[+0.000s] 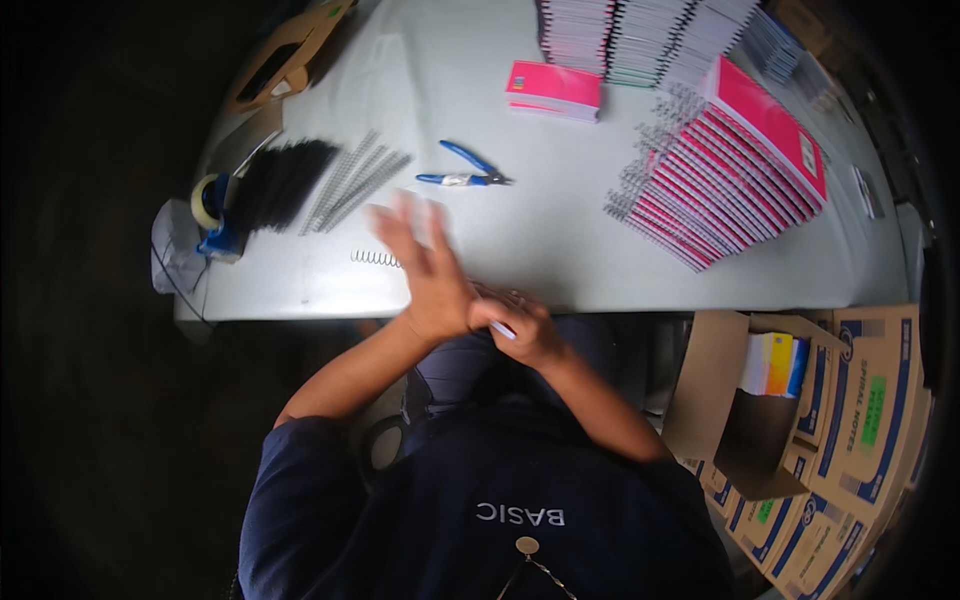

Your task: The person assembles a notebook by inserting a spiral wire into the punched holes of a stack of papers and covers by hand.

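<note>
My left hand (425, 275) is raised over the table's front edge, fingers stretched apart and blurred by motion. Against its thumb side lies my right hand (528, 332), its fingers curled. A small whitish spot shows at those fingers, too unclear to name. A single wire spiral coil (374, 258) rests on the table beside my left hand, partly hidden by it. Farther back are blue-handled cutting pliers (466, 177) with their handles spread. Silver spiral coils (355, 185) lie in a loose bundle to the left, next to a heap of black coils (287, 185).
Pink spiral notebooks (725, 180) fan out on the right of the white table (560, 220). A small pink-covered stack (553, 92) and rows of spiral-bound books (650, 40) stand behind. A tape dispenser (218, 220) sits at the left edge. Cartons (860, 440), one open, stand at lower right.
</note>
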The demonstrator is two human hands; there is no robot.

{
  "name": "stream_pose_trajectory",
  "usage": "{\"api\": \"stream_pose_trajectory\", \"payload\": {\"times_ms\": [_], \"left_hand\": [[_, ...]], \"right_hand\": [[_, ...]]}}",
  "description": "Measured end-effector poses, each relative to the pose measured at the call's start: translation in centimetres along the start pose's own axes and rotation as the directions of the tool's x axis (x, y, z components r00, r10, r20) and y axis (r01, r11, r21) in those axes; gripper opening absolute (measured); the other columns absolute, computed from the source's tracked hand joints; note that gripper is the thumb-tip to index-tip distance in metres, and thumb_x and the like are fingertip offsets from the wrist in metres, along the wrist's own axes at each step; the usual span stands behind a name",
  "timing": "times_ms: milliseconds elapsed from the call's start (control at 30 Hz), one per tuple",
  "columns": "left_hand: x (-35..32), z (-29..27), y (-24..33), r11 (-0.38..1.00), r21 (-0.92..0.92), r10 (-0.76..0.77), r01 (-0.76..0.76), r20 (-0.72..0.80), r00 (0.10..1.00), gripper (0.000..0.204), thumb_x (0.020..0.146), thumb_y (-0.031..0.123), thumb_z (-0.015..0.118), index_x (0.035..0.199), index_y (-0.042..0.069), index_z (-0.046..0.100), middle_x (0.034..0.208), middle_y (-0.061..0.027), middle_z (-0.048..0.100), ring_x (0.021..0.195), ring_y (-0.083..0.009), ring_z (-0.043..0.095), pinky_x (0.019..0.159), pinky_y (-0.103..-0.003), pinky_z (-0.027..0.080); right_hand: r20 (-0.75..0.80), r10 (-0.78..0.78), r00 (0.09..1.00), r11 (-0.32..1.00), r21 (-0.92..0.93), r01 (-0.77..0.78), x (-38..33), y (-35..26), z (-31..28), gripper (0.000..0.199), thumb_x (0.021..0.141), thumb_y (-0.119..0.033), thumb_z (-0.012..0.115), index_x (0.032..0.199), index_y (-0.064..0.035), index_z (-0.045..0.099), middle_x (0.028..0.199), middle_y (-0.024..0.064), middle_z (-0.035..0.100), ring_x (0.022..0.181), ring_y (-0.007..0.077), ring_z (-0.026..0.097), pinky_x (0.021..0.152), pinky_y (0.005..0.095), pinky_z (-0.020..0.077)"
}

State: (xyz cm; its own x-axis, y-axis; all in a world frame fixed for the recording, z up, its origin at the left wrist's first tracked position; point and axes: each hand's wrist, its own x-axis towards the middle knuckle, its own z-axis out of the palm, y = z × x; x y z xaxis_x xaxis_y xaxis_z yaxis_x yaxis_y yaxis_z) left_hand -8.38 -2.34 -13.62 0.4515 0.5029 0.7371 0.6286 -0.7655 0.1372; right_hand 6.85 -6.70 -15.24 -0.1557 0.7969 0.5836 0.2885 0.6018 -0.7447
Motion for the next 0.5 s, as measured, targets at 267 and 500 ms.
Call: {"api": "stream_pose_trajectory", "payload": {"times_ms": [267,500], "left_hand": [[3.9,-0.3,1.4,0.958,0.121,0.274,-0.26,-0.118,0.954,0.104,0.076,0.074,0.044,0.134,-0.011,0.03,0.136,-0.0377,0.027,0.13,-0.0547,0.019,0.104,-0.063,0.006],[-2.7,-0.4,2.3,0.962,-0.228,0.22,-0.151,0.318,0.922,0.085,0.076,0.06,0.058,0.131,-0.003,0.041,0.124,-0.026,0.043,0.117,-0.0468,0.038,0.095,-0.057,0.025]], "right_hand": [[0.003,-0.052,0.999,0.999,0.008,0.052,1.2,1.3,-1.0,0.045,0.078,-0.009,0.065,0.123,-0.0082,0.054,0.113,0.014,0.062,0.099,0.0301,0.062,0.082,0.0375,0.051],[0.058,0.379,0.924,0.847,0.381,-0.371,1.5,0.1,-1.8,0.042,0.084,-0.008,0.061,0.125,-0.0041,0.048,0.111,0.0132,0.063,0.1,0.0243,0.063,0.083,0.0324,0.0512]]}}
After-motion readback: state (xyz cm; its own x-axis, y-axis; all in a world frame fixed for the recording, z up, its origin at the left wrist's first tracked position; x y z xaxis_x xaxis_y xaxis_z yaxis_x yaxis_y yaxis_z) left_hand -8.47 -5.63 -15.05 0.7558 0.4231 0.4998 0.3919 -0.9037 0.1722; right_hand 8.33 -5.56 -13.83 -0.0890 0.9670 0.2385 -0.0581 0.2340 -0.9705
